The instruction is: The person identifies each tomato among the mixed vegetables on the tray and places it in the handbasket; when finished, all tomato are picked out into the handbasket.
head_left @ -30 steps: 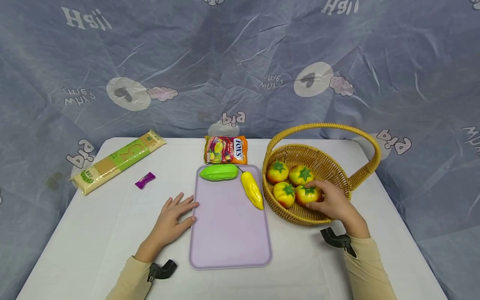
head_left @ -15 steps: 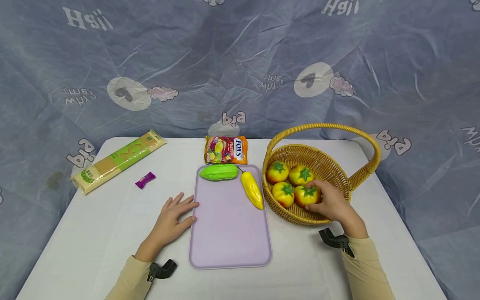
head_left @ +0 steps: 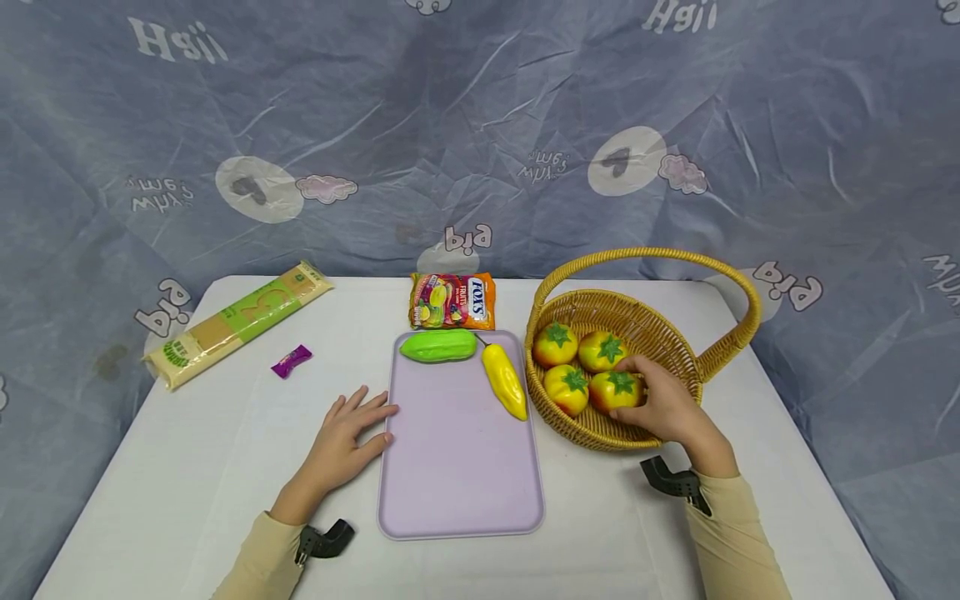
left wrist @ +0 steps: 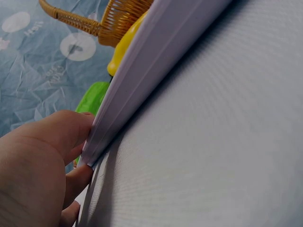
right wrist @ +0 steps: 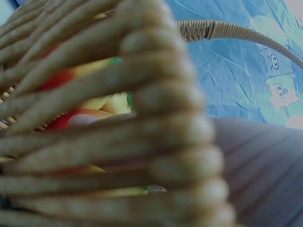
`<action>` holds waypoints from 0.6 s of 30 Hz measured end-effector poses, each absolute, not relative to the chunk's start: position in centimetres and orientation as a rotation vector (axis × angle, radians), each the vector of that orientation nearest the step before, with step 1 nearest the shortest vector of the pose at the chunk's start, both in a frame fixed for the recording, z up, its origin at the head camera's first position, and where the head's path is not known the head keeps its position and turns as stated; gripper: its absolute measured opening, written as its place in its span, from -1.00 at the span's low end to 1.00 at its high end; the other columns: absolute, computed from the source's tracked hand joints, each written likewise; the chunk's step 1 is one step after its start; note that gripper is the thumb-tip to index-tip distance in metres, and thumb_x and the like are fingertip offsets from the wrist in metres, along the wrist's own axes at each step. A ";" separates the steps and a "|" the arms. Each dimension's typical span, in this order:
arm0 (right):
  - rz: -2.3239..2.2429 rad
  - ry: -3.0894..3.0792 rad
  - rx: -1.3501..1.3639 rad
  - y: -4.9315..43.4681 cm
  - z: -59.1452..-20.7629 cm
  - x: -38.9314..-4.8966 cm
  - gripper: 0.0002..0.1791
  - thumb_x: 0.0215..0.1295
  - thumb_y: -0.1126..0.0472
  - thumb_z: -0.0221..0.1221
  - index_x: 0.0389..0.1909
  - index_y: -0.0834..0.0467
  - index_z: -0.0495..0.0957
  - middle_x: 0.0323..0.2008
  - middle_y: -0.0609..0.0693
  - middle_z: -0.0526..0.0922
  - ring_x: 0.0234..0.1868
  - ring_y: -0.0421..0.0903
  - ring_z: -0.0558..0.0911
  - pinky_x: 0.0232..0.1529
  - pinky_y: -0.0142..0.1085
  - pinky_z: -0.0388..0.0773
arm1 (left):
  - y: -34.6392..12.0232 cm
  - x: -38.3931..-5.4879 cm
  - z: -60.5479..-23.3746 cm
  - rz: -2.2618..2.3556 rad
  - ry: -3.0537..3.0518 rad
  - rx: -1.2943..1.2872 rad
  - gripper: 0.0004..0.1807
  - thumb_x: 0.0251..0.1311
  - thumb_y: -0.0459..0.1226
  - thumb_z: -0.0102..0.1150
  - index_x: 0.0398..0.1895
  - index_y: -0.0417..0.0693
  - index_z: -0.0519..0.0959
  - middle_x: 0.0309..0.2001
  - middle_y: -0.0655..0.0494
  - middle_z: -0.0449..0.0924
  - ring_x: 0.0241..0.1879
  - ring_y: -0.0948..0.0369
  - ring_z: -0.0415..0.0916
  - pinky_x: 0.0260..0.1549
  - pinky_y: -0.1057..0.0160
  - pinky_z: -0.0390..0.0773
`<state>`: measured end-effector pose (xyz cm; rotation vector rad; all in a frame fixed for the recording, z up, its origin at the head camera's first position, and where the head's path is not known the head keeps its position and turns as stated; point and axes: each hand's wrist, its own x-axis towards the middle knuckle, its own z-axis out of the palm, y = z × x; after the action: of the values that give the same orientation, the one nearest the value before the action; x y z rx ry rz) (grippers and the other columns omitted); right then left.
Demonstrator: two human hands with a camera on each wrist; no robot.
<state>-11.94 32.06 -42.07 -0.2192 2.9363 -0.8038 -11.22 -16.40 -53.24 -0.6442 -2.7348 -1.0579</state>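
In the head view, a wicker basket (head_left: 585, 432) holds several yellow-red persimmons with green star-shaped leaves. My right hand (head_left: 663, 407) reaches over its near right rim, thumb and fingers round the sides of the front right persimmon (head_left: 613, 393). The right wrist view is mostly blocked by the basket's weave (right wrist: 156, 113). My left hand (head_left: 343, 437) lies with fingers spread at the left edge of a lilac tray (head_left: 459, 492); in the left wrist view its fingertips touch the tray's side wall. A green bitter melon (head_left: 438, 346) and a yellow pepper (head_left: 504, 382) lie on the tray's far part.
Behind the tray stands a Fox's candy bag (head_left: 452, 302). A small purple-wrapped candy (head_left: 291, 362) and a long pack of noodles (head_left: 238, 325) lie at the left on the white table (head_left: 187, 467). The basket's tall handle (head_left: 648, 252) arches over its far side.
The front right persimmon turns slightly in my right hand, and it and the front left one shift a little leftward. My left hand stays still.
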 end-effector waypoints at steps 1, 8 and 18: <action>-0.806 2.936 -0.219 32.1 -42.1 -12.0 -0.37 0.03 0.27 0.50 0.11 0.27 0.43 0.09 0.36 0.58 0.08 0.29 0.58 0.09 0.19 0.55 | -16.4 -11.2 -53.2 -1.058 -2.734 -0.644 -0.53 0.17 -0.19 0.38 0.19 0.04 0.67 0.34 -0.10 0.56 0.48 -0.30 0.24 0.42 -0.47 -0.01; -0.830 2.926 -0.191 32.1 -42.0 -12.0 -0.34 0.07 0.25 0.48 0.16 0.28 0.40 0.16 0.37 0.55 0.17 0.36 0.55 0.17 0.27 0.51 | -16.4 -11.2 -53.3 -1.062 -2.731 -0.643 -0.53 0.18 -0.19 0.38 0.19 0.05 0.67 0.34 -0.09 0.56 0.48 -0.30 0.24 0.42 -0.47 -0.01; -0.843 2.930 -0.201 32.3 -42.1 -12.0 -0.34 0.08 0.24 0.48 0.17 0.28 0.40 0.18 0.37 0.54 0.20 0.40 0.53 0.20 0.30 0.48 | -16.4 -11.3 -53.6 -1.055 -2.723 -0.646 -0.54 0.18 -0.18 0.38 0.19 0.08 0.67 0.34 -0.07 0.56 0.48 -0.29 0.24 0.42 -0.46 0.00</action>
<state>-12.00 32.30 -42.12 -0.2005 2.9298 -0.8430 -11.30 -16.43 -53.60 -0.6463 -2.7233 -1.0551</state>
